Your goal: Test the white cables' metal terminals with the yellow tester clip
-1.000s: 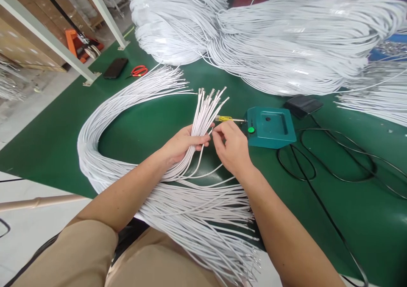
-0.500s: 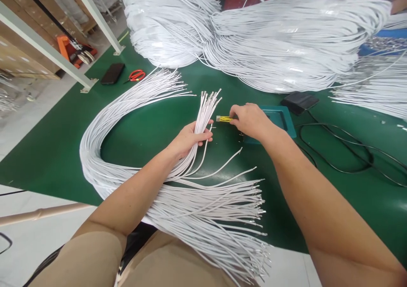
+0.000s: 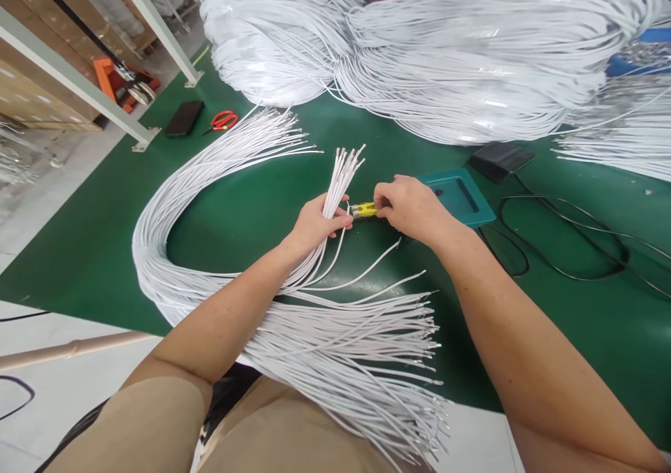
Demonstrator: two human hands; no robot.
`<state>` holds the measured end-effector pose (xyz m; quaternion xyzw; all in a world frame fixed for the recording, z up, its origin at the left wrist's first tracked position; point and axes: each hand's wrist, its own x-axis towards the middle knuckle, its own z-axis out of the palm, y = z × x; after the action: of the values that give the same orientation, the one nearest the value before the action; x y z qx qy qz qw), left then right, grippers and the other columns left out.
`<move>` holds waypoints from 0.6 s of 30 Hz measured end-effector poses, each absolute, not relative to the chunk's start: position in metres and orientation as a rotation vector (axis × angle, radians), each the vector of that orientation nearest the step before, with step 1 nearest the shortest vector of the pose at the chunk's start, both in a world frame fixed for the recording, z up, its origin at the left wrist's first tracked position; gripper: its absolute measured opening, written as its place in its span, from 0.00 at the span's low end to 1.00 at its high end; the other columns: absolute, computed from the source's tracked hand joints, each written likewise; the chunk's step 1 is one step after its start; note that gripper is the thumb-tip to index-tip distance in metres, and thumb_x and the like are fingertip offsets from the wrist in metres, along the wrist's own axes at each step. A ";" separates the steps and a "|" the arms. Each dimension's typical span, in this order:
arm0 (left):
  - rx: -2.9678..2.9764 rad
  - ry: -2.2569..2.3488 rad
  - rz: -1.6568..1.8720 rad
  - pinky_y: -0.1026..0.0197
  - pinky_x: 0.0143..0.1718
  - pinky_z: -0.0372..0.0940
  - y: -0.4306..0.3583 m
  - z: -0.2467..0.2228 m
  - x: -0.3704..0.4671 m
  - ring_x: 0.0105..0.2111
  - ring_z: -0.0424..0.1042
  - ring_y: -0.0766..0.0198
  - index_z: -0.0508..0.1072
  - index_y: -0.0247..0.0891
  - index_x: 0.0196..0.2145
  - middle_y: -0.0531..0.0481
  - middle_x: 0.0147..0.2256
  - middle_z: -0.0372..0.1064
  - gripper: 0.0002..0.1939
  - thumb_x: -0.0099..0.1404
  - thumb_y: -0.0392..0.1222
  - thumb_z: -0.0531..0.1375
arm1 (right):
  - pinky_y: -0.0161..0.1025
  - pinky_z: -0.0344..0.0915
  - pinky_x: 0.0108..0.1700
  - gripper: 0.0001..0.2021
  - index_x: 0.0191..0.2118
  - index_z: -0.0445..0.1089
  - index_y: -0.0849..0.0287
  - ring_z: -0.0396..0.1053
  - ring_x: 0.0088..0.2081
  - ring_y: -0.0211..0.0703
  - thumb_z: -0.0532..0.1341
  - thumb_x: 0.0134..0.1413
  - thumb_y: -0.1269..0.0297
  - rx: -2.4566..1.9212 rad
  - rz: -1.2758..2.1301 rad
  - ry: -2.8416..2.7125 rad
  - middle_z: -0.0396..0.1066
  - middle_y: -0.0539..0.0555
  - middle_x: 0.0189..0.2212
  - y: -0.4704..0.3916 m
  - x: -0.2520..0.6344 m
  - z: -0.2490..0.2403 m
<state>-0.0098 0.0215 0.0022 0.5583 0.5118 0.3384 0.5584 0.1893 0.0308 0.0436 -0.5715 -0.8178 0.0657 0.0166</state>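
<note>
Green worktop [image 3: 246,214], cardboard boxes [image 3: 35,96] beyond it at 10 o'clock. Clock centred on the left hand [image 3: 312,225], 12 straight ahead. Large heaps of white wire [image 3: 461,68] lie from 12 to 2.

Left hand: fingers closed round an upright bundle of white wires [image 3: 343,179], tipped ends toward 1 o'clock; one single wire [image 3: 342,239] stands apart at the fingertips. Right hand [image 3: 406,204], at 3: fingers pinched on a yellow-handled tool [image 3: 368,209], its metal end just beside the single wire's tip; contact cannot be told. Teal box [image 3: 464,195] also at 3, partly behind that hand. Loose wires [image 3: 356,361] fan out at 5; red-handled scissors [image 3: 224,119] between 10 and 11.

Handling (judged): each wire light, springy, probably smooth enough to slip inside the bundle; whole bundle heavier, floppy. Ends look thin, likely easily bent. Best hold: round the bundle below the tips; single wire pinched close behind its end.
</note>
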 end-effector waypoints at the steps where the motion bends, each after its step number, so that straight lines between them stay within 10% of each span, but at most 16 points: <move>1: 1.330 1.217 0.791 0.70 0.20 0.62 0.022 0.001 -0.009 0.31 0.77 0.62 0.71 0.35 0.49 0.51 0.29 0.73 0.26 0.51 0.40 0.68 | 0.37 0.57 0.36 0.04 0.32 0.72 0.58 0.67 0.40 0.47 0.62 0.51 0.73 -1.782 0.200 -2.534 0.74 0.55 0.30 0.030 0.188 0.045; 12: 1.455 1.296 0.734 0.68 0.21 0.64 0.021 -0.006 -0.006 0.24 0.72 0.66 0.72 0.37 0.45 0.51 0.26 0.75 0.24 0.49 0.41 0.68 | 0.47 0.58 0.55 0.06 0.32 0.73 0.58 0.69 0.38 0.47 0.60 0.51 0.74 -1.714 0.183 -2.538 0.73 0.54 0.27 0.030 0.189 0.039; 18: 1.365 1.248 0.715 0.69 0.22 0.63 0.019 -0.003 -0.005 0.30 0.76 0.62 0.71 0.34 0.47 0.49 0.28 0.75 0.26 0.50 0.41 0.68 | 0.68 0.40 0.63 0.15 0.51 0.70 0.61 0.57 0.62 0.60 0.55 0.61 0.63 -1.778 -0.186 -2.219 0.68 0.64 0.55 0.017 0.204 0.034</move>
<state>-0.0053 0.0194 -0.0025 0.5762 0.5267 0.3018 0.5472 0.2041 0.0168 0.0339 -0.6174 -0.7705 -0.0644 0.1452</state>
